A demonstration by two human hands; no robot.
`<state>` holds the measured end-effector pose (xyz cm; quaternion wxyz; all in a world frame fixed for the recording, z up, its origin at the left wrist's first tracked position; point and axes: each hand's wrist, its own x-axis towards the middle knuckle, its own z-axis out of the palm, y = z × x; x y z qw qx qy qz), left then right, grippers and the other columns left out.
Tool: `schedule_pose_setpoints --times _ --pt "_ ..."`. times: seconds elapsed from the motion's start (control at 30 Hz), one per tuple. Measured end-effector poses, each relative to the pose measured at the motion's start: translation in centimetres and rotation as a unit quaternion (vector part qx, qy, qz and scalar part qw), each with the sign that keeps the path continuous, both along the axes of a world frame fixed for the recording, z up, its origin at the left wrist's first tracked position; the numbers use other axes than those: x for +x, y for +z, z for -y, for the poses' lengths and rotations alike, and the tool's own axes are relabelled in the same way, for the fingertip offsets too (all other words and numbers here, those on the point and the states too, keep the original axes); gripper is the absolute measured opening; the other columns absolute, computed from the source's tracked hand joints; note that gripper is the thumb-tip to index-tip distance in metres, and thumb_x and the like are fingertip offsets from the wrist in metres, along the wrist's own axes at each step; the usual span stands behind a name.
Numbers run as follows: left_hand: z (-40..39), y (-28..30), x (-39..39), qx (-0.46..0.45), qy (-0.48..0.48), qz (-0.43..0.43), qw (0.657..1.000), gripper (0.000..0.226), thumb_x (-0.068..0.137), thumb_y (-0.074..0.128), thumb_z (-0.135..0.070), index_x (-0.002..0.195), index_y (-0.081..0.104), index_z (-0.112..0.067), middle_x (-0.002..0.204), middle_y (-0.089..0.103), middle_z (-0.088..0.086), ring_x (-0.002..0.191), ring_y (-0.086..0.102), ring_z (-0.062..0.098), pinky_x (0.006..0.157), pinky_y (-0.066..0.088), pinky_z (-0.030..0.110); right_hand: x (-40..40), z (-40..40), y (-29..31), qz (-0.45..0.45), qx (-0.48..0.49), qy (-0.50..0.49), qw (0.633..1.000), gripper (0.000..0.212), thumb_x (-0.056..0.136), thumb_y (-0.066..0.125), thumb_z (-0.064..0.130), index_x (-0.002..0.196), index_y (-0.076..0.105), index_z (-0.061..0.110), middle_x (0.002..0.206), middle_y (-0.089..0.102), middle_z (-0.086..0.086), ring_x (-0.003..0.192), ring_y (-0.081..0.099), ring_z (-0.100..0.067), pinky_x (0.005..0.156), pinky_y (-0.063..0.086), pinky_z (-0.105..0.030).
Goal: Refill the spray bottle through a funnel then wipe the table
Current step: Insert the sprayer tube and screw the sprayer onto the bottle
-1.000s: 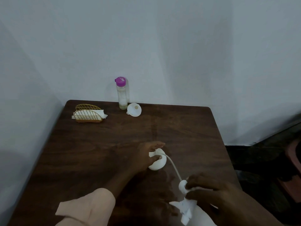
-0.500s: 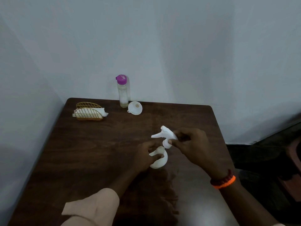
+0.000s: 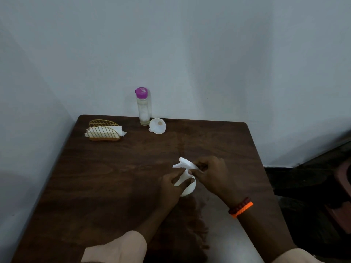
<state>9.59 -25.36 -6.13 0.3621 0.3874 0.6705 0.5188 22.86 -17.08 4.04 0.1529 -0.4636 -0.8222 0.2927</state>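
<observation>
A white spray bottle [image 3: 188, 188] stands on the dark wooden table [image 3: 117, 179] near its middle right. My left hand [image 3: 171, 186] grips the bottle's body. My right hand [image 3: 210, 173] holds the white trigger spray head [image 3: 183, 164] right on top of the bottle's neck. A white funnel [image 3: 158, 126] lies on its side at the table's far edge. Beside it on the left stands a clear refill bottle [image 3: 143, 107] with a purple cap, partly filled with clear liquid.
A gold wire napkin holder [image 3: 103, 130] with white napkins sits at the far left corner. Walls close off the table's far and left sides. The right edge drops to a dark floor with a reddish object [image 3: 341, 186].
My right hand has brought the spray head with its tube up from the near edge and lowered it onto the bottle's neck. My left hand has stayed on the bottle.
</observation>
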Motion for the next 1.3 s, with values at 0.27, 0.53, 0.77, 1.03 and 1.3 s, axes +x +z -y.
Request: schedule_pose_setpoints --times 0.27,0.53,0.77,1.03,1.3 --pt "0.4 1.1 1.9 0.021 0.065 -0.044 0.997 0.022 0.079 0.085 -0.026 0.096 0.075 -0.016 0.087 0.072 -0.015 0.089 0.067 -0.009 0.075 0.046 0.003 -0.6 0.3 -0.5 -0.001 0.0 -0.005 1.0 0.01 0.077 0.083 0.026 0.083 0.08 0.019 0.074 0.075 0.005 0.067 0.067 -0.007 0.063 0.052 -0.024" --pt "0.8 1.2 1.6 0.033 0.024 -0.111 0.993 0.022 0.088 0.077 -0.026 0.102 0.075 -0.009 0.094 0.075 -0.008 0.091 0.064 -0.014 0.08 0.049 0.007 -0.4 -0.2 -0.3 -0.006 -0.029 0.008 1.0 0.012 0.077 0.085 0.024 0.088 0.081 0.02 0.079 0.078 0.007 0.071 0.071 -0.004 0.065 0.056 -0.019" --pt "0.9 0.8 2.3 0.01 0.082 -0.092 0.992 0.042 0.076 0.086 -0.038 0.111 0.073 -0.018 0.109 0.075 -0.011 0.1 0.068 0.002 0.088 0.053 0.015 -0.2 -0.4 -0.1 -0.006 -0.06 -0.01 0.998 0.015 0.077 0.086 0.023 0.09 0.08 0.021 0.083 0.078 0.007 0.071 0.071 0.001 0.063 0.055 -0.011" --pt "0.8 0.5 2.6 0.01 0.047 -0.13 0.99 0.026 0.086 0.078 -0.03 0.104 0.073 -0.012 0.101 0.075 -0.006 0.095 0.067 -0.002 0.086 0.055 0.021 -0.3 -0.5 -0.1 0.001 -0.063 -0.008 0.998 0.02 0.077 0.086 0.022 0.095 0.08 0.019 0.089 0.079 0.005 0.076 0.072 -0.003 0.064 0.055 -0.012" --pt "0.5 1.1 3.3 0.013 0.071 -0.116 0.991 0.016 0.085 0.079 -0.024 0.096 0.072 -0.015 0.091 0.076 -0.005 0.082 0.067 0.002 0.073 0.043 0.0 -0.4 -0.5 -0.3 -0.008 -0.052 -0.01 0.999 0.017 0.076 0.087 0.022 0.091 0.081 0.019 0.084 0.079 0.004 0.073 0.073 -0.006 0.067 0.058 -0.02"
